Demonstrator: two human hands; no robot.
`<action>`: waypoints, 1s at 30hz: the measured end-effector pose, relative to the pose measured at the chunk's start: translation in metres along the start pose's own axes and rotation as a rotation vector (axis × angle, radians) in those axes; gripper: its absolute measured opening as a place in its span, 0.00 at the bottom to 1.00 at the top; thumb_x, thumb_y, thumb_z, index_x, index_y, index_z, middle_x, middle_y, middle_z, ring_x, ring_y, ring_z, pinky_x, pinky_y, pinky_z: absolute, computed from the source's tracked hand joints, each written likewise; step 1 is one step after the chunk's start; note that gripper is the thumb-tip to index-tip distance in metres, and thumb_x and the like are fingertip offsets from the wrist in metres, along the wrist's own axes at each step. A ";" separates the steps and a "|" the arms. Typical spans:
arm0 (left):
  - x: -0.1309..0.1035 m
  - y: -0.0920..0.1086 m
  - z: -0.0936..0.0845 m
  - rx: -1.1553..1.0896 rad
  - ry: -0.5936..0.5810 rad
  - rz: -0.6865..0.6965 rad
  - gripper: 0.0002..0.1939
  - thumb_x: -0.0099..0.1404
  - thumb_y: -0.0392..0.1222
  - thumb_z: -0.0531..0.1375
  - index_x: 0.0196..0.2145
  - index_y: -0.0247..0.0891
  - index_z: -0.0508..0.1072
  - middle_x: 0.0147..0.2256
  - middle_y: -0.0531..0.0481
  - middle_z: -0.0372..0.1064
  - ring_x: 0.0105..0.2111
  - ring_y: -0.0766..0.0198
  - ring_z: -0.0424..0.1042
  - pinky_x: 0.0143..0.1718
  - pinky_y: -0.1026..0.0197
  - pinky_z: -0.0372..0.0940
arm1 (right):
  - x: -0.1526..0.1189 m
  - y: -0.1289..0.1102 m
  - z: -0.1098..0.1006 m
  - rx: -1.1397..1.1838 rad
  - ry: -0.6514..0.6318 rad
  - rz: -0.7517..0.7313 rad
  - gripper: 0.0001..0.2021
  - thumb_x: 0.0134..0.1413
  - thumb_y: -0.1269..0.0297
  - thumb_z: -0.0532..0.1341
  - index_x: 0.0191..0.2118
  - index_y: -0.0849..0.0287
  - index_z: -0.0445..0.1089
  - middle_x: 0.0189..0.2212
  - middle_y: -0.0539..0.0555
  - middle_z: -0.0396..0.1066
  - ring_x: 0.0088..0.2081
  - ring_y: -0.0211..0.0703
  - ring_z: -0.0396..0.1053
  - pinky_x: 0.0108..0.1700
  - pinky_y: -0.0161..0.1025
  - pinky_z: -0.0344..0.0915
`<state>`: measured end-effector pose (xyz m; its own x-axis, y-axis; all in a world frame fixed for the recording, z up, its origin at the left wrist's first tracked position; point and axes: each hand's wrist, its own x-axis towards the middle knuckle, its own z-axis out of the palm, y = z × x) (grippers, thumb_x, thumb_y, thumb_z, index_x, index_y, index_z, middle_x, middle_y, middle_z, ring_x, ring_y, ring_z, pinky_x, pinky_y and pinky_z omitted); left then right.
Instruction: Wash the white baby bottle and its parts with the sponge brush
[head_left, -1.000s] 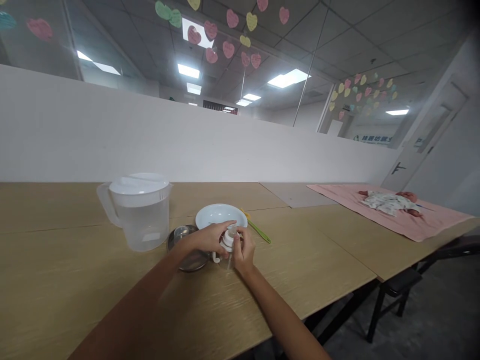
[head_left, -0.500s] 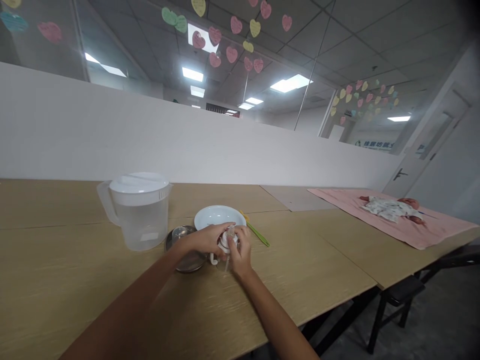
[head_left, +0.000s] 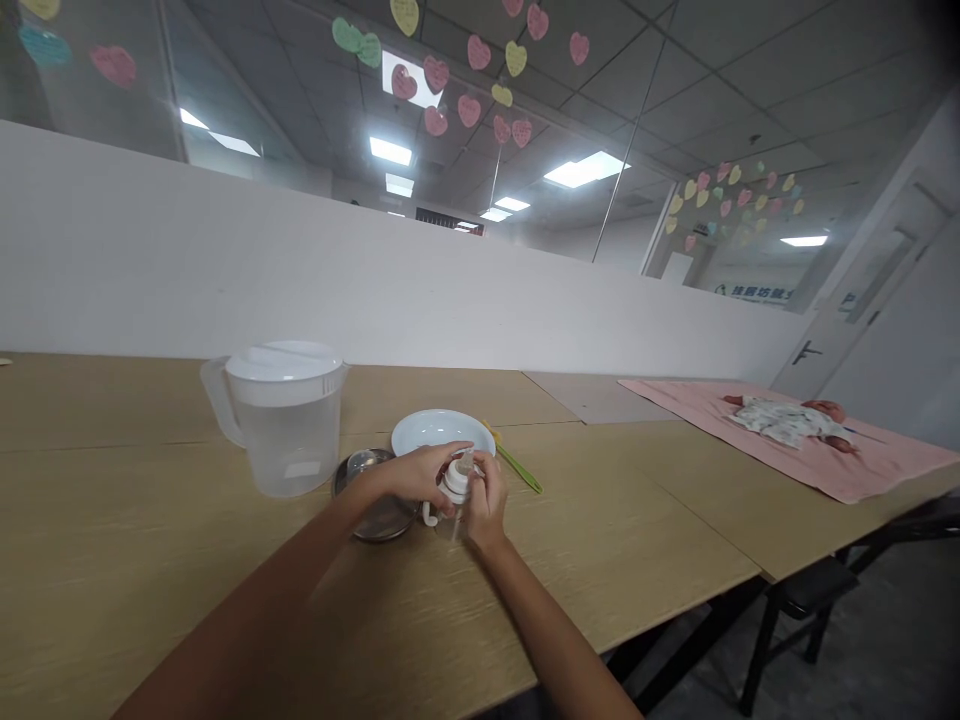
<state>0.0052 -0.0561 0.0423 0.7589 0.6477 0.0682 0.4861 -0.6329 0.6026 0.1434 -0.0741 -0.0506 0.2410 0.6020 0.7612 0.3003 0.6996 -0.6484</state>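
Between my hands is a clear baby bottle with a white collar, a pale nipple on top and a white handle at its left side. My left hand curls round the collar from the left. On the right, my right hand has its fingers pressed against the collar and nipple. The bottle is upright, just above or on the wooden table; which of these I cannot tell. Behind the hands sits a white bowl. A round metal tray with a clear cover lies left of the bottle.
A lidded clear pitcher of water stands at the left. A green-handled brush lies right of the bowl. Farther right, a baby doll lies on a pink cloth. A black stool stands beyond the table's edge.
The fingers of my right hand have shifted slightly on the bottle's top, so more of the white collar shows. The whole view has moved a little.
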 end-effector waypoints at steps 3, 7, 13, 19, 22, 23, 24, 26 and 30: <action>0.000 -0.001 0.001 0.027 0.008 -0.013 0.51 0.43 0.41 0.64 0.62 0.35 0.47 0.55 0.44 0.61 0.52 0.54 0.62 0.50 0.59 0.57 | 0.002 -0.002 0.002 0.009 0.020 -0.029 0.12 0.53 0.65 0.48 0.35 0.58 0.67 0.33 0.53 0.67 0.38 0.44 0.63 0.42 0.42 0.59; -0.001 0.002 0.001 0.053 0.006 -0.015 0.50 0.44 0.43 0.64 0.61 0.36 0.47 0.52 0.44 0.64 0.49 0.54 0.63 0.47 0.60 0.58 | 0.004 -0.002 0.004 -0.014 0.072 -0.049 0.14 0.53 0.66 0.47 0.31 0.58 0.69 0.33 0.53 0.64 0.39 0.44 0.63 0.42 0.42 0.60; -0.002 0.007 -0.001 0.108 -0.017 -0.074 0.30 0.44 0.47 0.65 0.44 0.38 0.61 0.36 0.52 0.66 0.37 0.60 0.65 0.33 0.64 0.59 | 0.002 0.002 0.001 -0.016 0.055 -0.032 0.14 0.57 0.61 0.48 0.37 0.59 0.70 0.33 0.53 0.66 0.37 0.43 0.64 0.41 0.40 0.60; -0.003 0.006 -0.001 0.043 -0.033 -0.037 0.26 0.45 0.47 0.64 0.41 0.38 0.61 0.35 0.53 0.64 0.36 0.62 0.64 0.34 0.64 0.59 | 0.004 0.006 0.005 0.079 0.167 0.192 0.18 0.59 0.54 0.46 0.36 0.61 0.67 0.25 0.49 0.65 0.28 0.39 0.63 0.33 0.36 0.59; -0.002 0.008 0.001 -0.025 -0.053 0.037 0.26 0.45 0.47 0.65 0.41 0.38 0.64 0.39 0.52 0.66 0.40 0.60 0.65 0.39 0.62 0.61 | 0.005 0.008 0.006 0.081 0.174 0.209 0.19 0.58 0.51 0.47 0.34 0.61 0.66 0.26 0.50 0.66 0.30 0.39 0.64 0.35 0.36 0.60; -0.002 0.009 0.003 -0.038 -0.048 0.051 0.25 0.45 0.47 0.65 0.41 0.38 0.65 0.39 0.51 0.66 0.41 0.59 0.65 0.41 0.61 0.61 | 0.005 0.008 0.006 0.083 0.173 0.220 0.20 0.58 0.50 0.46 0.35 0.61 0.66 0.27 0.50 0.67 0.30 0.39 0.65 0.35 0.36 0.60; -0.001 0.011 0.004 -0.036 -0.024 0.051 0.24 0.47 0.49 0.65 0.41 0.37 0.66 0.40 0.50 0.66 0.42 0.59 0.65 0.42 0.60 0.61 | 0.006 0.009 0.005 0.085 0.169 0.233 0.20 0.58 0.50 0.46 0.36 0.61 0.67 0.26 0.50 0.66 0.29 0.39 0.65 0.35 0.36 0.60; 0.001 0.013 0.007 0.007 0.083 0.019 0.21 0.51 0.53 0.61 0.38 0.36 0.69 0.41 0.47 0.65 0.43 0.57 0.65 0.46 0.57 0.60 | 0.007 0.011 0.004 0.092 0.165 0.254 0.21 0.59 0.50 0.46 0.39 0.61 0.67 0.25 0.49 0.65 0.27 0.38 0.64 0.33 0.35 0.60; 0.002 0.016 0.007 0.068 0.225 0.017 0.21 0.56 0.54 0.57 0.43 0.37 0.71 0.42 0.46 0.64 0.45 0.56 0.64 0.50 0.56 0.57 | 0.010 0.017 0.002 0.105 0.192 0.266 0.21 0.58 0.49 0.47 0.39 0.62 0.67 0.21 0.47 0.61 0.24 0.37 0.61 0.30 0.34 0.59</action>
<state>0.0177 -0.0680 0.0461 0.6552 0.7101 0.2578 0.5082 -0.6668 0.5451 0.1484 -0.0556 -0.0541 0.4706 0.6923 0.5470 0.1089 0.5696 -0.8146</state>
